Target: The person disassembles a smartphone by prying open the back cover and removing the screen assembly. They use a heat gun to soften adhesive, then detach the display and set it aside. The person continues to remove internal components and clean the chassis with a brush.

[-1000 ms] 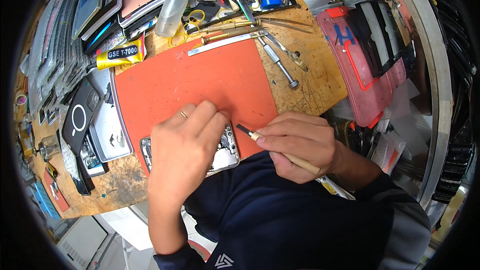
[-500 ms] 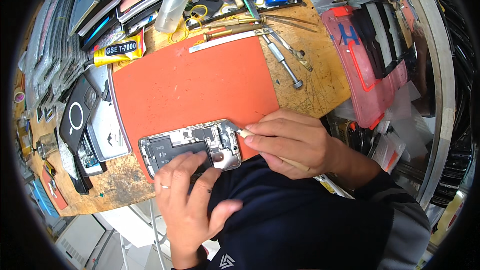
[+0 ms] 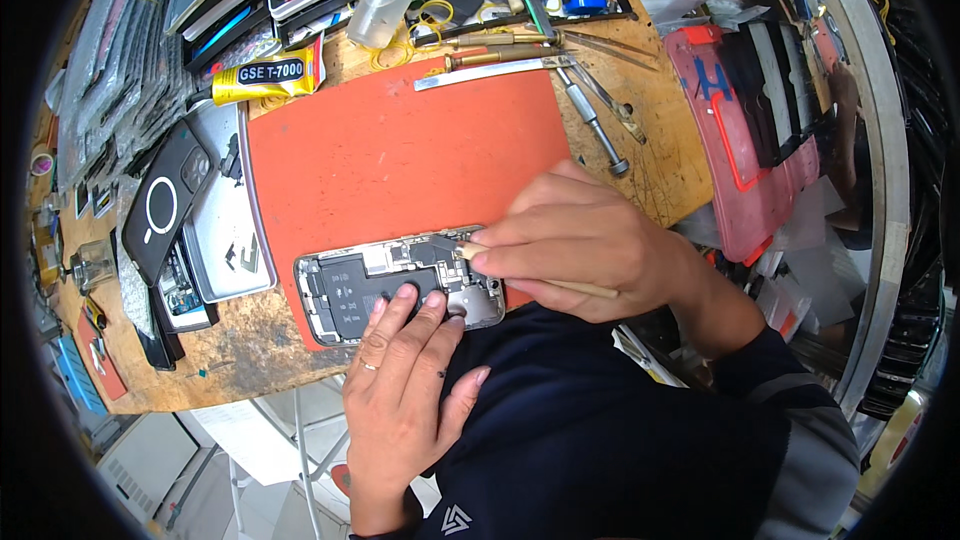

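An opened smartphone (image 3: 312, 287) lies face up on the orange mat, its black battery (image 3: 345, 283) and circuit board exposed. My left hand (image 3: 405, 380) rests with fingers stretched out and fingertips on the phone's near edge and battery. In a pinch, my right hand (image 3: 600, 240) holds a thin beige-handled blade tool (image 3: 585, 288) over the right end of the phone. The tool's dark tip reaches down to the board near the far edge; its exact contact cannot be made out.
Beyond the phone stretches the orange mat (image 3: 400, 160). Along its far side lie a metal strip (image 3: 490, 73), tweezers and a screwdriver (image 3: 595, 125). A yellow glue tube (image 3: 265, 78), clear bottle (image 3: 388, 0) and metal tray (image 3: 225, 240) stand left. A pink-red case (image 3: 745, 130) lies right.
My right hand has moved the tool inward from the phone's far right corner, over the board. My left fingers stay on the phone. The whole view has shifted slightly.
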Demonstrator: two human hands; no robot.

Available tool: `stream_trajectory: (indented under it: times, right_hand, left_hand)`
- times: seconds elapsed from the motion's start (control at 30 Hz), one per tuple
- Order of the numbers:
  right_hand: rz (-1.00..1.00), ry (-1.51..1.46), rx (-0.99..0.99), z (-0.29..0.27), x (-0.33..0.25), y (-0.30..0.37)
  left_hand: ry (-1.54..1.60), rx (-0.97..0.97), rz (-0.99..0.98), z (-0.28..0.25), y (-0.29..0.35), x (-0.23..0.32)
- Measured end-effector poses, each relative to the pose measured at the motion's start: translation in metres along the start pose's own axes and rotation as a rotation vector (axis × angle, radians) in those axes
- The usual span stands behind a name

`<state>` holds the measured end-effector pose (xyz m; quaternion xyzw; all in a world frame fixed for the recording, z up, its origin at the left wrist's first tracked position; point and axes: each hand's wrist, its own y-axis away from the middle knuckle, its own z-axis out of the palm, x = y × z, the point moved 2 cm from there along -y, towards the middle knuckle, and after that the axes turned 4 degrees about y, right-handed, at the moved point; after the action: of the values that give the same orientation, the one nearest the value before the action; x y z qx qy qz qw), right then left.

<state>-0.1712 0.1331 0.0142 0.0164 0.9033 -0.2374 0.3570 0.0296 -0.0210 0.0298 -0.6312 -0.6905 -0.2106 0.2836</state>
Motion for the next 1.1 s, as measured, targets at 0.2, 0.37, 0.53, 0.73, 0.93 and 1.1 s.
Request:
stream_trajectory:
  times: [0.2, 0.37, 0.53, 0.73, 0.93, 1.1]
  right_hand:
    - [0.068, 0.066, -0.014, -0.012, -0.008, 0.006]
    - [0.072, 0.063, -0.021, -0.012, -0.008, 0.005]
    - [0.048, 0.026, 0.016, -0.004, -0.007, -0.004]
    - [0.059, 0.035, -0.048, -0.001, -0.008, -0.013]
    - [0.049, -0.004, -0.052, 0.012, -0.008, -0.029]
    - [0.022, -0.009, -0.078, 0.026, -0.009, -0.046]
  left_hand:
    - [0.068, 0.165, -0.025, 0.0, -0.003, -0.006]
    - [-0.004, 0.203, 0.013, 0.006, -0.006, -0.005]
    - [-0.052, 0.157, 0.028, 0.01, 0.002, -0.006]
    - [-0.074, 0.15, 0.026, 0.013, 0.008, -0.007]
    - [-0.076, 0.131, 0.032, 0.014, 0.009, -0.009]
    - [-0.202, 0.032, 0.028, 0.012, 0.015, -0.003]
